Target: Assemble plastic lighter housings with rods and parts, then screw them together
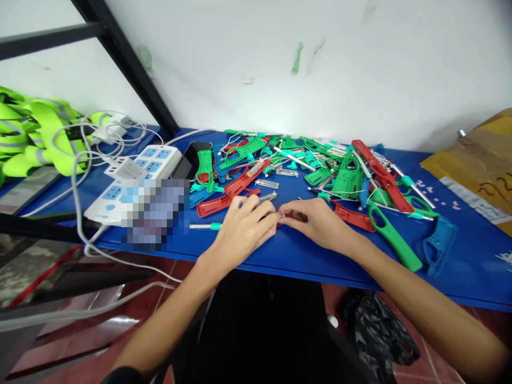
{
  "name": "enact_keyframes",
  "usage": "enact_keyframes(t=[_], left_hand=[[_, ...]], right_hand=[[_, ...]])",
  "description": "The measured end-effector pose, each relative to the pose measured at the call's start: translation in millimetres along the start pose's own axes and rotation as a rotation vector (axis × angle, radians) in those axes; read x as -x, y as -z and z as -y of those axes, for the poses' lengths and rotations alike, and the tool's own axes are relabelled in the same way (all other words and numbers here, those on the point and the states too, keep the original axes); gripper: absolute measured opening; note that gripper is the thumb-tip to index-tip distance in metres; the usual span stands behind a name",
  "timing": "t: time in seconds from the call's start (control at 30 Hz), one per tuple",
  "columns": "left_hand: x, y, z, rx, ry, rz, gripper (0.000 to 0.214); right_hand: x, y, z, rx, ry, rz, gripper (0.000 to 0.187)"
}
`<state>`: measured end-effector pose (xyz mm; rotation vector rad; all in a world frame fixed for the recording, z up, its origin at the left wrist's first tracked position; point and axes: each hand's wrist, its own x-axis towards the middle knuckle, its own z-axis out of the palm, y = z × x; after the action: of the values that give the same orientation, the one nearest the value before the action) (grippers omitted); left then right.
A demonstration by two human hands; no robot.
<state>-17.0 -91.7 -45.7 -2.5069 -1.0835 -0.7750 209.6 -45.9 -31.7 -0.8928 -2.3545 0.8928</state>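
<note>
Head view: two bare hands meet just in front of a pile of plastic and metal parts [298,158] on a blue tabletop [296,257]. The right hand [320,223] has thumb and forefinger drawn nearly together on a small pale piece [282,216] (mostly hidden by the fingers), near the pile's front edge. The left hand [246,226] reaches the same spot with its fingers curled; their tips are out of sight, so whether they grip anything cannot be told. Clear tubes [267,184] lie at the front of the pile, and a metal rod [205,226] with a turquoise end rests at its front left. A green handle [394,240] and a blue handle [440,245] sit at its front right. Left of the pile stands a white power strip [136,178]; right of it, a taped package [476,165].
</note>
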Motion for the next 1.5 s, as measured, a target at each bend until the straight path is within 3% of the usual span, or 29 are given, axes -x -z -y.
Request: enact_keyframes(t=[0.2, 0.37, 0.53, 0.77, 1.13, 1.5], left_hand=[[-1, 0.3, 0, -0.059, -0.030, 0.002, 0.005], [3, 0.1, 0, 0.004, 0.074, -0.009, 0.012], [24, 15.0, 6, 0.094, 0.226, 0.055, 0.042], [56, 31.3, 19, 0.174, 0.328, 0.142, 0.021], [59, 28.3, 22, 0.337, 0.389, 0.092, 0.020], [58, 26.6, 16, 0.218, 0.433, 0.085, 0.020]], right_hand=[[-1, -1, -6, 0.009, 0.003, -0.002, 0.012], [0, 0, -4, 0.000, -0.022, -0.010, 0.018], [2, 4, 4, 0.030, 0.012, 0.011, 0.015], [2, 7, 6, 0.160, 0.087, 0.000, 0.012], [1, 5, 0, 0.159, 0.021, 0.029, 0.010], [-1, 3, 6, 0.028, 0.012, 0.020, 0.010]])
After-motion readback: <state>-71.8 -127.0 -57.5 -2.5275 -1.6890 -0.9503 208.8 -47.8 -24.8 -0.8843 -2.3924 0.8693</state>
